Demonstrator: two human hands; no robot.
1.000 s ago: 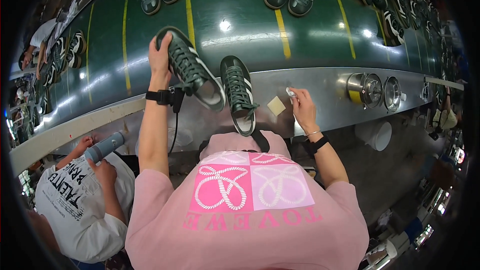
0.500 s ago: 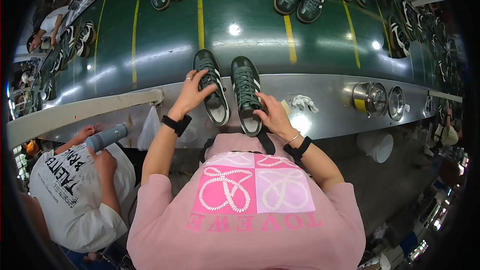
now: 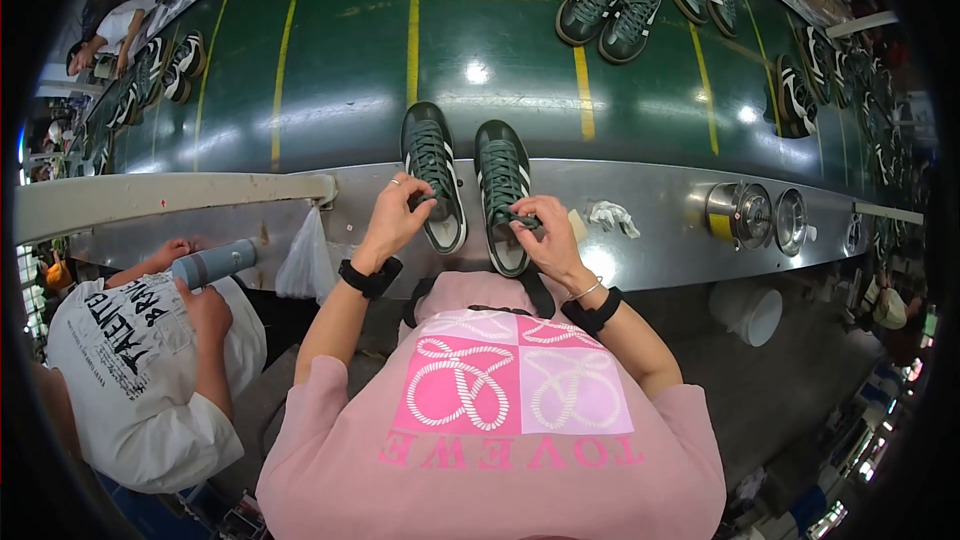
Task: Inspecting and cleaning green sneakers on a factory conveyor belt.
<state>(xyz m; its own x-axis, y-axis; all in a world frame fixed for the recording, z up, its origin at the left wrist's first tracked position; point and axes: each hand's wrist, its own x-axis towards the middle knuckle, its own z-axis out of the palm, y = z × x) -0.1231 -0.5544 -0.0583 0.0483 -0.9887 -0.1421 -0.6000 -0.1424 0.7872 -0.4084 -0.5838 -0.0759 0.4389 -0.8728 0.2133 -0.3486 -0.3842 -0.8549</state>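
A pair of dark green sneakers with white side stripes and green laces stands before me, toes pointing away. Both rest partly on the metal ledge (image 3: pixel 660 195), their toes reaching over the green surface. My left hand (image 3: pixel 397 218) is closed, thumb and fingers pinching the tongue of the left sneaker (image 3: pixel 428 148) near its collar. At the right sneaker (image 3: pixel 502 168), my right hand (image 3: pixel 548 235) pinches the dark tongue above the shoe opening. Fingertips partly cover both tongues.
More sneakers (image 3: pixel 610 15) stand on the green table (image 3: pixel 350 70) with yellow lines. A metal pot (image 3: pixel 738 215), a crumpled white scrap (image 3: pixel 612 218) and a plastic bag (image 3: pixel 303 260) are along the ledge. A white bucket (image 3: pixel 755 312) stands below. At left, a person holds a grey-blue bottle (image 3: pixel 215 262).
Both my hands have closed on the sneaker tongues; the left fingers were apart before. The pair at the far left has shifted further left, and the hand beside it is gone from view.
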